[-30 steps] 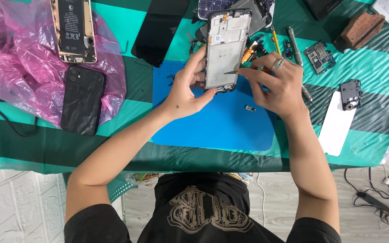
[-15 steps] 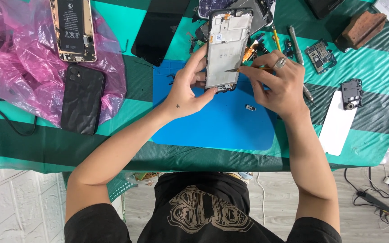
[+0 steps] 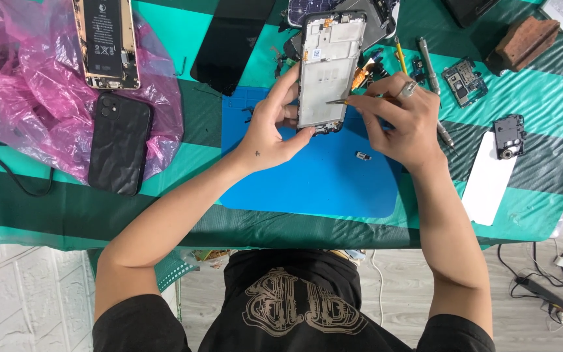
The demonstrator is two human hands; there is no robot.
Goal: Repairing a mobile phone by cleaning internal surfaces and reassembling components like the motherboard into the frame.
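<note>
Opened phone frame (image 3: 328, 68) held upright over blue mat (image 3: 307, 182).

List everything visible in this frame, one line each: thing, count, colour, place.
phone frame: 1, white inside, black rim, above mat, held
tweezers: 1, metal, tip on frame
mat: 1, blue, table centre
small part: 1, dark, on mat
plastic bag: 1, pink, left
opened phone: 1, gold, on bag
black phone: 1, bag's edge
screen panel: 1, black, top centre
circuit board: 1, dark, right
white strip: 1, right
left hand: steadies frame
right hand: holds tweezers
</note>
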